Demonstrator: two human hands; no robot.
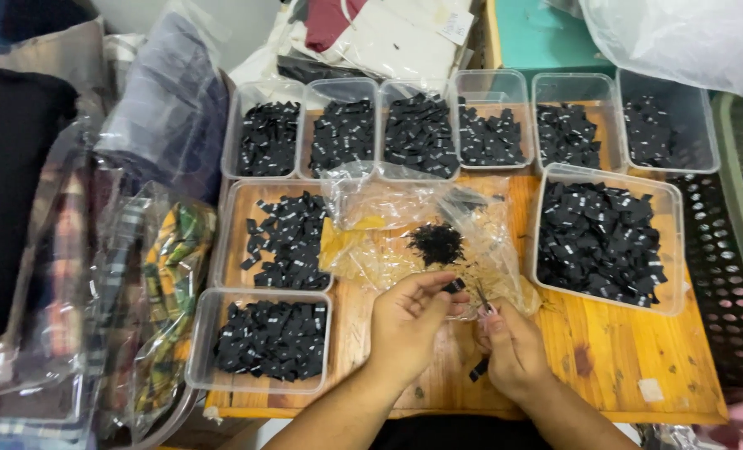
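Fingertips of my left hand pinched one small black label — light, limp, best taken by its edge; my right hand gripped small snips.

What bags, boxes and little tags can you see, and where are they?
Small black label: pinched in the left hand.
Clear tubs: a row at the back, more at both sides, full of black labels.
Crinkly clear bag: table middle.
Bagged patterned cloth: far left.
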